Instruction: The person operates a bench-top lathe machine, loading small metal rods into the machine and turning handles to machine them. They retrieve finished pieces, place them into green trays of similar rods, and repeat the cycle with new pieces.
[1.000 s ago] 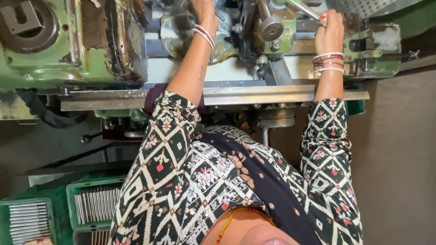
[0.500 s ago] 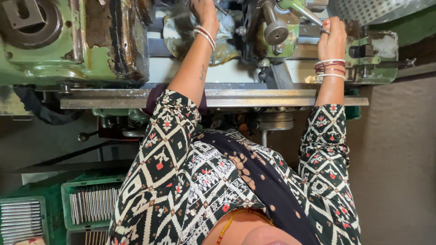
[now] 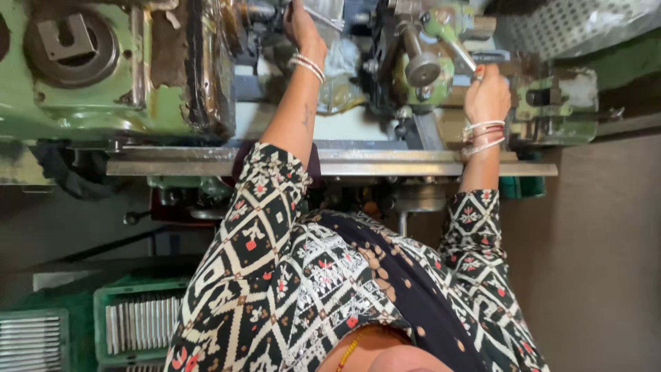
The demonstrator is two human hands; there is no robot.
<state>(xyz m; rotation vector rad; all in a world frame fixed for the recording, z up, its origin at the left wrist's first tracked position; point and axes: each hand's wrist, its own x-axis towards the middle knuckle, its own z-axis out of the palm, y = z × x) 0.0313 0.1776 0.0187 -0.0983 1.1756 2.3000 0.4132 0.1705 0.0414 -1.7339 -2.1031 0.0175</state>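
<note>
Head view. Right hand [image 3: 486, 96] is clenched around the slim metal lever [image 3: 460, 52] of the green machine [image 3: 103, 83]; the lever runs up and left from the fist to a round grey knob [image 3: 422, 69]. Left hand [image 3: 301, 27] reaches up near a clear plastic guard [image 3: 327, 14]; cannot tell its grip. Green crates of metal strips [image 3: 134, 324] lie below left.

1 head view — steeply downward, close
</note>
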